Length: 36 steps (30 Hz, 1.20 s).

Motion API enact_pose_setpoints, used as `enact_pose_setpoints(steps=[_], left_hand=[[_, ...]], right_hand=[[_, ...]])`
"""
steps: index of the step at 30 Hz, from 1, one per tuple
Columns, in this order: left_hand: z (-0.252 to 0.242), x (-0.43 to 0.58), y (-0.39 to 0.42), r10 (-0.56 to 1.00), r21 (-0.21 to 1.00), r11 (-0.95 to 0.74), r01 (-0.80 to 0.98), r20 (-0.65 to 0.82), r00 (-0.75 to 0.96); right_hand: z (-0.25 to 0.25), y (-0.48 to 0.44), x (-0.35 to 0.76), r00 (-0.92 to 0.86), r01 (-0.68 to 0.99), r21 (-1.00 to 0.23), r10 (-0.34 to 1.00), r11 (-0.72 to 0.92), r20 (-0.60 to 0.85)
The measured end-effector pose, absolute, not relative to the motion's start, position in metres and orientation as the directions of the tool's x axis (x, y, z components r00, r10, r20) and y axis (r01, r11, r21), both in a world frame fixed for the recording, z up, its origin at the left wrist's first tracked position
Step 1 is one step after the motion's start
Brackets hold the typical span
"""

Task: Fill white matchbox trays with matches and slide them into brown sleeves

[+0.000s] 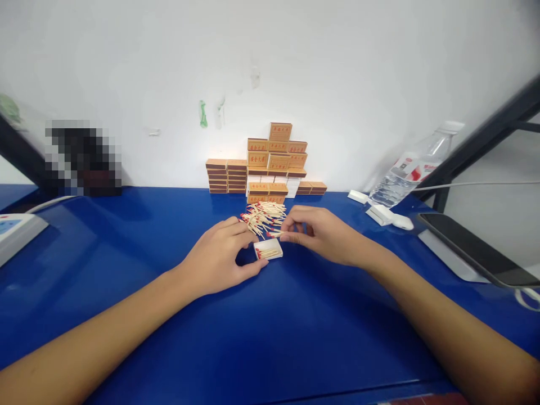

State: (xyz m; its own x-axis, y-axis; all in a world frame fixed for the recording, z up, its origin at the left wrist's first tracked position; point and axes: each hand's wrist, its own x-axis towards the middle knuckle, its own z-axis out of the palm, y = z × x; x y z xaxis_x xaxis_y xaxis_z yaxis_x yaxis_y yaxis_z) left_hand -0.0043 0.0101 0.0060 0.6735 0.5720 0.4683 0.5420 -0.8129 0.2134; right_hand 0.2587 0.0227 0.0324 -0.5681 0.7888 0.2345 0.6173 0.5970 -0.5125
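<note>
A small white matchbox tray (pixel 269 248) lies on the blue table (pixel 270 337) with a few red-tipped matches in it. My left hand (pixel 219 256) curls around the tray's left side, thumb and fingers touching its edge. My right hand (pixel 323 233) pinches a match or two at the fingertips just above the tray's right end. A loose pile of matches (pixel 265 216) lies right behind the tray.
Stacks of orange matchboxes (pixel 270 166) stand against the white wall. A plastic water bottle (pixel 411 171) and small white pieces (pixel 382 214) lie at the right, with a dark phone (pixel 476 250) further right. A white device (pixel 14 230) sits at the left edge.
</note>
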Motion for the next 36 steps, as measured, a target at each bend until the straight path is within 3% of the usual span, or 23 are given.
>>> enact_pose_setpoints(steps=[6, 19, 27, 36], left_hand=[[0.006, -0.004, 0.01, 0.577, 0.215, -0.81, 0.546, 0.466, 0.671], [0.007, -0.003, 0.01, 0.572, 0.211, -0.814, 0.542, 0.461, 0.679], [0.007, -0.003, 0.011, 0.556, 0.202, -0.825, 0.528, 0.457, 0.694], [0.007, -0.003, 0.012, 0.549, 0.168, -0.827, 0.536, 0.448, 0.706]], right_hand=[[0.029, 0.012, 0.251, -0.642, 0.588, -0.469, 0.733, 0.659, 0.224], [0.034, 0.005, 0.246, -0.627, 0.625, -0.443, 0.751, 0.643, 0.205], [0.047, -0.001, 0.254, -0.636, 0.695, -0.401, 0.77, 0.597, 0.045], [0.036, 0.001, 0.246, -0.633, 0.664, -0.41, 0.762, 0.626, 0.137]])
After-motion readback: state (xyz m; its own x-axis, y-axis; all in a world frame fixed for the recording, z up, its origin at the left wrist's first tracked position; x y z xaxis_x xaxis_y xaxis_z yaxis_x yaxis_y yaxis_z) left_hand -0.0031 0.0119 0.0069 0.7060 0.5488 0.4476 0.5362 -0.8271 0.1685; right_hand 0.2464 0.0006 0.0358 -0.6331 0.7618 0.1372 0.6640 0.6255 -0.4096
